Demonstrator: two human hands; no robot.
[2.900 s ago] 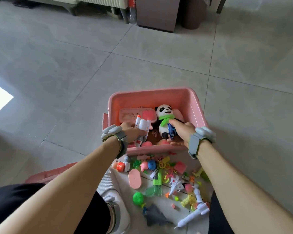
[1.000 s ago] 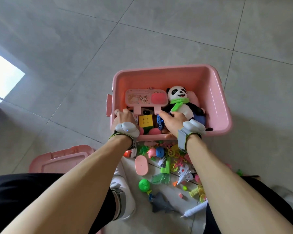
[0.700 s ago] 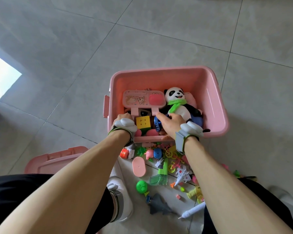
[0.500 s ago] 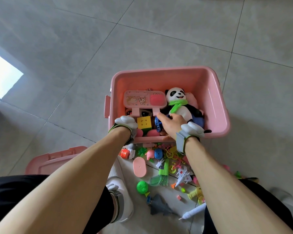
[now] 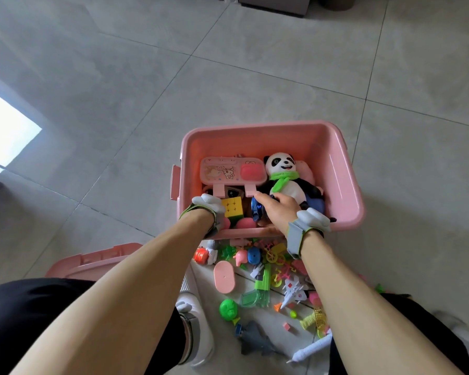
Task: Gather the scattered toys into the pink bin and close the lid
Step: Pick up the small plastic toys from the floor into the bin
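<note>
left hand dipped deeper, right hand gripping blue toy

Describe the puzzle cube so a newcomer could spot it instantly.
Start at the pink bin on the tiled floor. Look at its near-left inside corner, beside the left hand. The puzzle cube sits there below the flat pink case: the only boxy piece, with a bright yellow gridded face among rounded pink toys.

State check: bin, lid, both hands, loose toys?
pink bin: open, partly filled with toys
lid: off, lying on the floor behind the left arm
right hand: inside the bin, holding a blue toy
left hand: at the bin's near edge, fingers hidden
scattered toys: on the floor
</note>
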